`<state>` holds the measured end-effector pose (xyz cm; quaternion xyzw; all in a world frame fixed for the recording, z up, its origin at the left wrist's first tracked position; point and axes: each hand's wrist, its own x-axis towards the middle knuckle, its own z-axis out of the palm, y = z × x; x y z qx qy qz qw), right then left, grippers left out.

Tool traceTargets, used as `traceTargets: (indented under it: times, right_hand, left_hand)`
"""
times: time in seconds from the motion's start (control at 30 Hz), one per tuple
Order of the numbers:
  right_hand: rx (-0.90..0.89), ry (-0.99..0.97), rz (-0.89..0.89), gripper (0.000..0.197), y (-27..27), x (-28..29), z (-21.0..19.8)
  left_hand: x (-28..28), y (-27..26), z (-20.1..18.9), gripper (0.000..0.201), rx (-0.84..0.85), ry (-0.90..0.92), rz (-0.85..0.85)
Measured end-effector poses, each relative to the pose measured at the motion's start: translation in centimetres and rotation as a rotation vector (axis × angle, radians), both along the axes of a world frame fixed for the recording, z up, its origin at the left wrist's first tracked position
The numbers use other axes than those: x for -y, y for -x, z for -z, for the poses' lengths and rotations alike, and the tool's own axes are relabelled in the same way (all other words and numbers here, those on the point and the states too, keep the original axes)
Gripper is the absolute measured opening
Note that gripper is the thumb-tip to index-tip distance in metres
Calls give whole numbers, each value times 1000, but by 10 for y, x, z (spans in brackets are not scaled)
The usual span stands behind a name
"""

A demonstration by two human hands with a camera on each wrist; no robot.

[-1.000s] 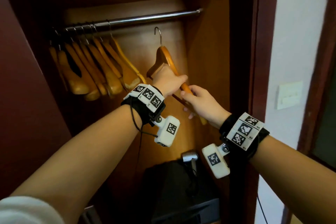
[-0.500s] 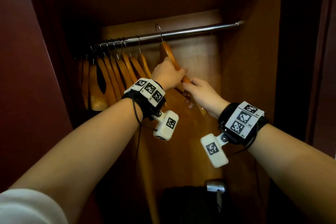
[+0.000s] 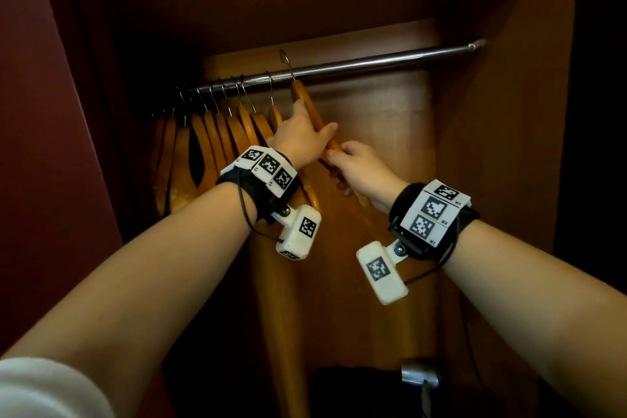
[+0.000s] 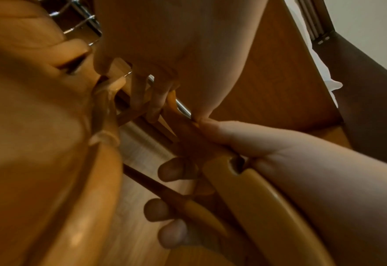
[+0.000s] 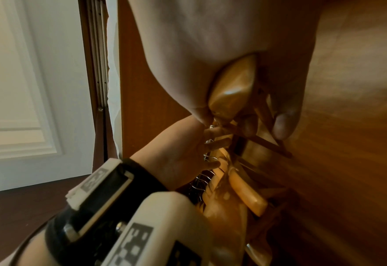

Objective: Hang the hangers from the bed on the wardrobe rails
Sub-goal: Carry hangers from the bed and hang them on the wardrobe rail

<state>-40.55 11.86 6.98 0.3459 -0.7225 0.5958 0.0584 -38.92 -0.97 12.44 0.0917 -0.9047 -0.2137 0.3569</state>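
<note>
I note both hands clamped on one hanger (image 3: 310,112) inside the wardrobe. My right hand (image 3: 361,171) grips its near arm, fingers curled under the wood. My left hand (image 3: 300,139) grips higher up, just below the neck, thumb across the top. The hanger's hook (image 3: 286,61) rises above the rail (image 3: 373,63); whether it is seated over it, I cannot tell. Further left, a row of hangers (image 3: 217,139) hangs on the same rail, packed close together.
</note>
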Motion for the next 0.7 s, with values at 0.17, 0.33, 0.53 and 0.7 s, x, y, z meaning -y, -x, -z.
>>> traceTargets:
  times: [0.17,0.33,0.53,0.7]
  right_hand:
    - [63,10,-14,19,8,11,2]
    - [93,26,-26,20,14,21,9]
    - [130,36,-43,19,18,33,13]
    - [110,45,-54,18,15,40,14]
  left_hand:
    - [10,6,1,67,60,13,0]
    - [16,11,8,67,114,61,-72]
    - [18,6,5,71,164,118,-83]
    - [21,-1,7,71,179,165,-82]
